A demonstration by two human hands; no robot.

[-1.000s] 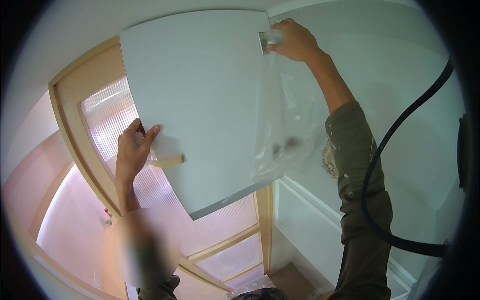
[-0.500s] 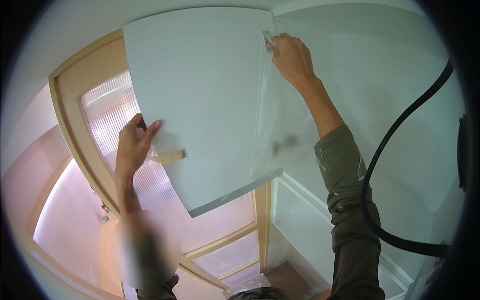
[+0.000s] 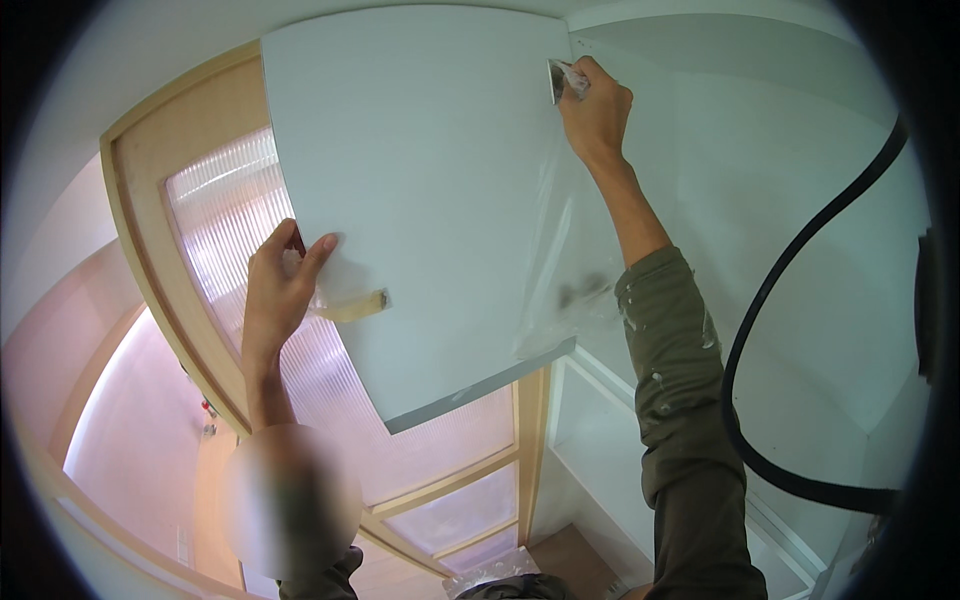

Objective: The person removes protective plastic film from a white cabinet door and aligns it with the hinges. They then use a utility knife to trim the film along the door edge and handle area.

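Note:
A white cabinet door panel (image 3: 420, 200) fills the middle of the view, standing open. My left hand (image 3: 282, 285) grips its left edge, thumb on the face and fingers behind, partly hidden. Just below the thumb, a strip of yellowish tape (image 3: 355, 306) sticks to the panel's edge. High on the panel's right side, my right hand (image 3: 598, 108) is closed on bunched clear plastic film (image 3: 576, 80). The film hangs in creases down that side. Against the fingertips is a small flat metal piece (image 3: 556, 82); whether it is a tool or a fitting, I cannot tell.
Right of the panel lies the white cabinet interior (image 3: 760, 200). A thick black cable (image 3: 765, 300) loops in front of it, near my right sleeve. Behind the panel stands a wood-framed door (image 3: 190, 110) with ribbed translucent panes. A blurred round patch covers part of my left forearm.
The panel appears slightly farther right, and my left hand with it. My right hand has shifted a little right and up, and the metal piece beside it shows more.

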